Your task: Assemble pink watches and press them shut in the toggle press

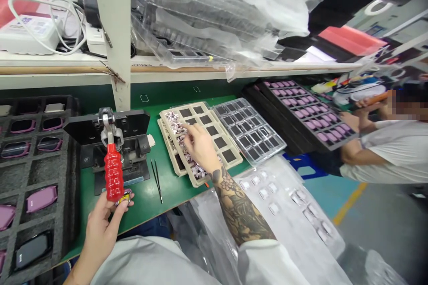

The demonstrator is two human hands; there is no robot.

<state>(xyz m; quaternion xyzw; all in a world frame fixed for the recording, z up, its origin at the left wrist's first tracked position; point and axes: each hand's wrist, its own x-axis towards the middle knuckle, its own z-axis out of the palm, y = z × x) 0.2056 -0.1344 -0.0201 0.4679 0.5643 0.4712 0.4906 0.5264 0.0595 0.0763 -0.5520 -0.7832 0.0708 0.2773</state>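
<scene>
My left hand (pixel 105 218) is closed around a small watch case (pixel 125 197) with a purple rim and something yellow inside, just below the red handle (pixel 113 173) of a black toggle-clamp fixture (pixel 123 153). My right hand (pixel 199 144) reaches over a beige tray (pixel 207 118), its fingertips pinched together at a long compartment of small pinkish-white pieces (pixel 173 119). Whatever lies between those fingertips is too small to make out. Dark square pads (pixel 220 142) fill other pockets of that tray. Black tweezers (pixel 157 182) lie on the green bench between my hands.
At left, a dark foam tray (pixel 67 213) holds purple and black watch cases. Right of the beige tray is a clear blister tray (pixel 249 129), then stacked black trays of purple parts (pixel 307 111). Plastic-wrapped trays (pixel 217 13) crowd the shelf above. A co-worker (pixel 377 147) sits at right.
</scene>
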